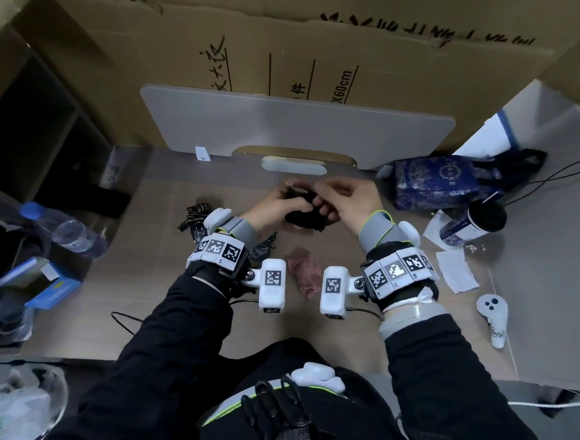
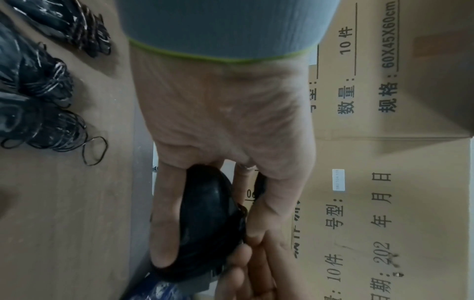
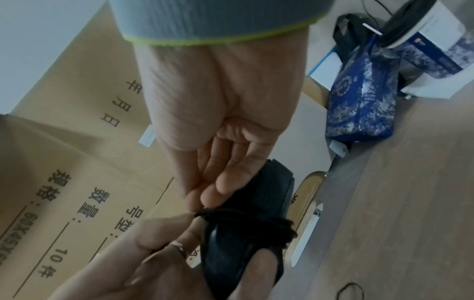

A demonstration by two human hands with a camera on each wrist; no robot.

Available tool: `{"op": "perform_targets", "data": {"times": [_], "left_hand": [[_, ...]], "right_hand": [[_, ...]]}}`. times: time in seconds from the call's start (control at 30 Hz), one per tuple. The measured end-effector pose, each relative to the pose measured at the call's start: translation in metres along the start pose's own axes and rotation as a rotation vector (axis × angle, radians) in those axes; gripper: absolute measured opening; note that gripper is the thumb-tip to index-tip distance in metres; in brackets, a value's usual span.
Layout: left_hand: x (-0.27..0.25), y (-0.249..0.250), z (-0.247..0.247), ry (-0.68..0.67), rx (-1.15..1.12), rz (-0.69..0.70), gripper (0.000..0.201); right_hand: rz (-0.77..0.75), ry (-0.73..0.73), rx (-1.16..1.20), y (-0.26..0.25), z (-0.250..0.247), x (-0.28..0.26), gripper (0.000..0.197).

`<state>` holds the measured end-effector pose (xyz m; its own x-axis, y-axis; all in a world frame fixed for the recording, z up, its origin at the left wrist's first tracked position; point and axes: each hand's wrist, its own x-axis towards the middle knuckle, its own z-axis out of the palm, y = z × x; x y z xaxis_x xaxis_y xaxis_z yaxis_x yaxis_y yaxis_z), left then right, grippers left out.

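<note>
Both hands meet above the middle of the wooden table (image 1: 411, 331) around a small glossy black bundle (image 1: 304, 212). My left hand (image 1: 283, 198) grips the bundle (image 2: 207, 219), with the thumb (image 2: 164, 233) along one side and the fingers on the other. My right hand (image 1: 331, 197) pinches a thin black rubber band (image 3: 243, 218) that is wrapped round the bundle (image 3: 231, 253). In the right wrist view its fingertips (image 3: 205, 199) sit right at the band. The left hand (image 3: 143, 263) wears a ring.
Several banded black bundles (image 1: 196, 216) lie left of my hands, with a loose rubber band (image 2: 94, 150) nearby. A pink cloth (image 1: 304, 272) lies near me. A blue patterned bag (image 1: 435, 185), a cup (image 1: 477, 222) and a white controller (image 1: 493, 316) are on the right. A water bottle (image 1: 65, 228) lies left.
</note>
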<state>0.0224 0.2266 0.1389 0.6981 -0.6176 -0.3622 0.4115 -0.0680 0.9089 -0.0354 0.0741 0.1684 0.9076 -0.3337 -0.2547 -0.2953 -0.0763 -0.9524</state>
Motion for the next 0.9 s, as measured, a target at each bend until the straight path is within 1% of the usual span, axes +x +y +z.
{"op": "perform_targets", "data": {"times": [0.03,0.07,0.13,0.17,0.23,0.3,0.4,0.43,0.47,0.5,0.53,0.57,0.6,0.67,0.7,0.77,0.83,0.87,0.9], "left_hand": [[-0.001,0.000,0.002,-0.017,0.001,-0.010,0.040],[-0.003,-0.001,0.003,-0.042,0.003,-0.014,0.039],[-0.003,-0.007,0.003,-0.077,-0.003,-0.018,0.028],[-0.002,-0.009,0.002,-0.061,-0.023,-0.029,0.023],[-0.002,-0.014,0.002,0.020,-0.105,-0.051,0.029],[-0.001,-0.019,0.000,0.121,-0.177,-0.089,0.035],[0.003,-0.035,-0.011,0.269,-0.189,-0.148,0.031],[0.003,-0.040,-0.014,0.319,-0.186,-0.157,0.028],[0.003,-0.047,-0.018,0.365,-0.188,-0.184,0.025],[0.002,-0.052,-0.019,0.401,-0.187,-0.219,0.023],[0.003,-0.060,-0.022,0.445,-0.181,-0.262,0.020],[0.002,-0.071,-0.025,0.488,-0.174,-0.308,0.018],[-0.001,-0.077,-0.025,0.513,-0.169,-0.334,0.016],[-0.007,-0.089,-0.029,0.535,-0.171,-0.367,0.016],[-0.009,-0.093,-0.030,0.537,-0.171,-0.382,0.014],[-0.013,-0.100,-0.032,0.562,-0.201,-0.407,0.011],[-0.016,-0.108,-0.035,0.563,-0.230,-0.405,0.008],[-0.017,-0.110,-0.035,0.552,-0.236,-0.404,0.005],[-0.019,-0.110,-0.035,0.533,-0.234,-0.407,0.004]], "right_hand": [[0.001,0.005,-0.008,0.002,0.000,0.001,0.012],[0.003,0.008,-0.009,0.003,0.001,0.003,0.011],[0.006,0.027,0.022,0.004,0.000,0.005,0.007],[0.008,0.035,0.071,0.004,0.000,0.006,0.007],[0.015,0.047,0.197,0.007,0.000,0.006,0.010],[0.056,0.113,0.264,0.014,0.001,0.007,0.012],[0.198,0.282,0.193,0.040,0.000,0.012,0.014],[0.249,0.305,0.153,0.052,0.000,0.014,0.014],[0.310,0.287,0.083,0.066,0.001,0.016,0.013],[0.364,0.230,-0.017,0.080,0.001,0.018,0.012],[0.438,0.136,-0.136,0.096,0.006,0.021,0.011],[0.507,0.041,-0.217,0.113,0.012,0.022,0.016],[0.562,-0.032,-0.281,0.124,0.017,0.019,0.025],[0.665,-0.119,-0.270,0.151,0.030,0.019,0.038],[0.696,-0.134,-0.253,0.165,0.038,0.022,0.039],[0.700,-0.209,-0.267,0.198,0.053,0.027,0.044],[0.699,-0.237,-0.322,0.220,0.063,0.031,0.060],[0.708,-0.243,-0.375,0.221,0.065,0.031,0.072],[0.725,-0.240,-0.431,0.237,0.068,0.036,0.082]]}}
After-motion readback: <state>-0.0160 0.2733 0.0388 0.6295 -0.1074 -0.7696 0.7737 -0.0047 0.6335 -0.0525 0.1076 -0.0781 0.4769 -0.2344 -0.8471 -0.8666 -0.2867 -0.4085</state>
